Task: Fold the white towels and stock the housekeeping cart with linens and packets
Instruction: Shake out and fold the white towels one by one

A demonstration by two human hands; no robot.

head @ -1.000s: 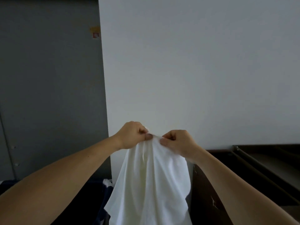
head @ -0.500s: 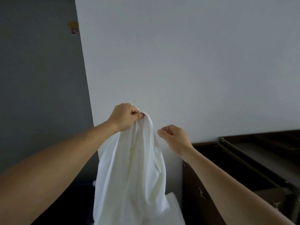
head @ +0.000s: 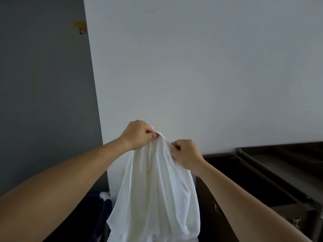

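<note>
**Item:** white towel [head: 157,193]. Held in the air before the pale wall [head: 201,67], it hangs bunched in long folds, and its lower end runs out of view.

**Left hand** [head: 138,135]: pinches the towel's top edge, thumb against curled fingers.

**Right hand** [head: 186,151]: just beside and slightly lower, fingers curled round the same edge.

**Adjacent:** dark wooden unit [head: 253,180] at right; dark blue fabric [head: 103,212] below left.

**Hazards, as judged:**
- The grips sit close together, so the cloth stays a bundle. Spreading the hands before they find the corners would skew the fold.
- A fingertip pinch may slip and drop the towel.
- The hanging end could snag the unit's corner.
</note>
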